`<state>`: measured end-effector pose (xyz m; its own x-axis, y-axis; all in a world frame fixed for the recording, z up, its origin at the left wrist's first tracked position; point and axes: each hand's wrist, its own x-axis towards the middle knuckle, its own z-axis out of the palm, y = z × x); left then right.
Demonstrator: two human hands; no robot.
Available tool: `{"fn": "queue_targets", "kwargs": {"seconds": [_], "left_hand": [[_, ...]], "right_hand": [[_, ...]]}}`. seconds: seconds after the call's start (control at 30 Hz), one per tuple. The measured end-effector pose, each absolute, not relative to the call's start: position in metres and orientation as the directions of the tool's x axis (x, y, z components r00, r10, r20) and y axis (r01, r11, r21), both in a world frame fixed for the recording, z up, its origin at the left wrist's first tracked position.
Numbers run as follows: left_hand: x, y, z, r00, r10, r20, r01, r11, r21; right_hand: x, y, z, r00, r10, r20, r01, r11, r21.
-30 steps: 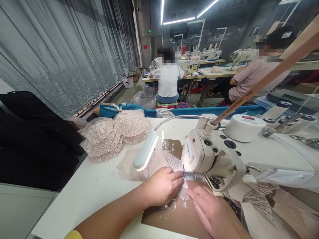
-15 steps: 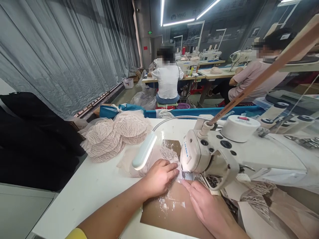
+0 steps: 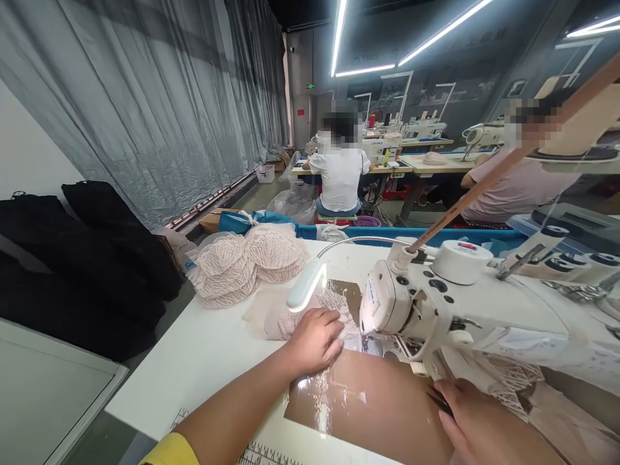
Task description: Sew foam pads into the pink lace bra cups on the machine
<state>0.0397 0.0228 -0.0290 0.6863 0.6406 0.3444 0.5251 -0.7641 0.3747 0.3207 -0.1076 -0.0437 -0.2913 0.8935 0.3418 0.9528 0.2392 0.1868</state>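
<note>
My left hand point(image 3: 316, 340) rests with curled fingers on a pale lace fabric piece point(image 3: 334, 309) beside the head of a white sewing machine point(image 3: 416, 310). My right hand point(image 3: 477, 416) sits lower right, fingers closed around a small dark tool point(image 3: 438, 400) that I cannot name. A brown glossy sheet point(image 3: 368, 403) covers the table under the needle area. The machine's lamp point(image 3: 306, 294) on a gooseneck hangs over the fabric.
A heap of lace cups point(image 3: 247, 261) lies at the table's far left. More lace pieces point(image 3: 516, 374) lie under the machine arm at right. Black garments point(image 3: 82, 252) hang left. Two seated people point(image 3: 340, 174) work at far tables. Thread cones point(image 3: 557, 242) stand at right.
My right hand has pulled back from the needle area toward the lower right and now grips a dark tool. My left hand slid slightly away along the fabric. The camera tilted up.
</note>
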Motion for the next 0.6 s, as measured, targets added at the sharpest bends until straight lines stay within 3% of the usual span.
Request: {"fn": "queue_targets", "kwargs": {"seconds": [0.2,0.3,0.37,0.43,0.53,0.6], "left_hand": [[0.026,0.019,-0.014,0.685,0.683,0.253,0.523,-0.703,0.482],[0.018,-0.003,0.002,0.84,0.524,0.14,0.348,-0.719,0.602],[0.014,-0.019,0.012,0.934,0.348,0.077,0.185,-0.657,0.731],[0.013,-0.027,0.021,0.954,0.292,0.075,0.108,-0.563,0.819],[0.01,-0.021,0.027,0.821,0.558,0.117,0.217,-0.495,0.842],[0.009,-0.007,0.024,0.668,0.741,0.066,0.356,-0.397,0.846]], "right_hand": [[0.321,-0.104,-0.061,-0.264,0.893,0.364,0.95,0.176,0.258],[0.314,-0.1,-0.06,-0.275,0.888,0.368,0.947,0.185,0.263],[0.309,-0.097,-0.056,-0.276,0.887,0.371,0.949,0.191,0.249],[0.304,-0.095,-0.052,-0.279,0.884,0.374,0.951,0.203,0.231],[0.297,-0.092,-0.046,-0.298,0.876,0.379,0.95,0.232,0.209],[0.294,-0.092,-0.043,-0.31,0.869,0.386,0.947,0.245,0.207]]}}
